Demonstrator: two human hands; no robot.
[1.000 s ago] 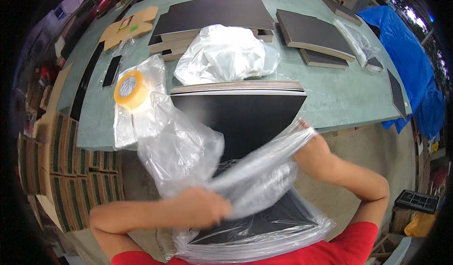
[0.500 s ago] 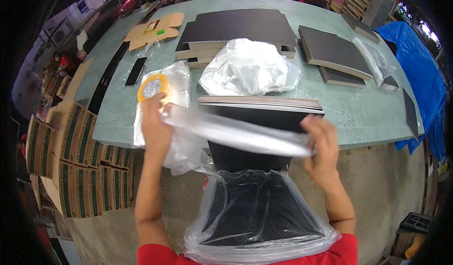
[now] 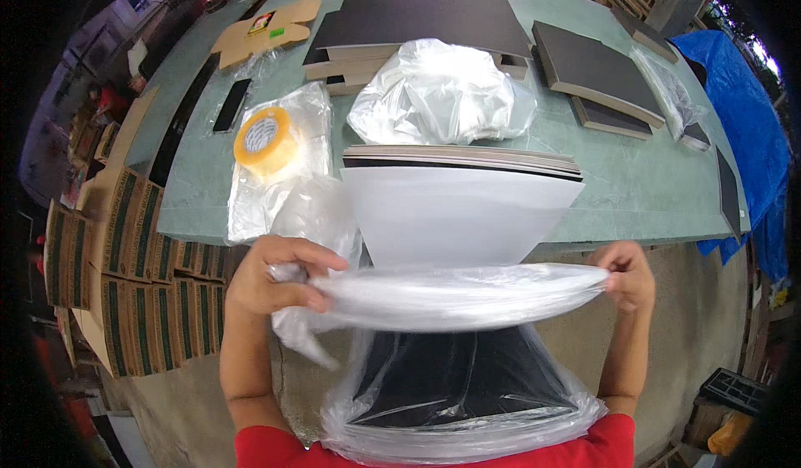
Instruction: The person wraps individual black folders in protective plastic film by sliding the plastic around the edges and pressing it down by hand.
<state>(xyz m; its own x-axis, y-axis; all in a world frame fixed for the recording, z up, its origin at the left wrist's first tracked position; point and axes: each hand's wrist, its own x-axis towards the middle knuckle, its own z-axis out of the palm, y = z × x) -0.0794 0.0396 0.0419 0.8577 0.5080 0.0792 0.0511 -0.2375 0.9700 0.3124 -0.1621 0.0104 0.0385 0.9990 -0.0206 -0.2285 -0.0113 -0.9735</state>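
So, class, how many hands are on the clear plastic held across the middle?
2: the left hand at the left end of the clear plastic, and the right hand at its right end. No other hand shows on it.

From my distant end I see a blue tarp between two and three o'clock, banded brown cartons between eight and nine, a flattened tan carton at eleven, and, dimly at four, perhaps a black tray.

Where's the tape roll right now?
In the head view, the yellow tape roll sits left of centre, on the flat plastic sheets, beyond the left hand.
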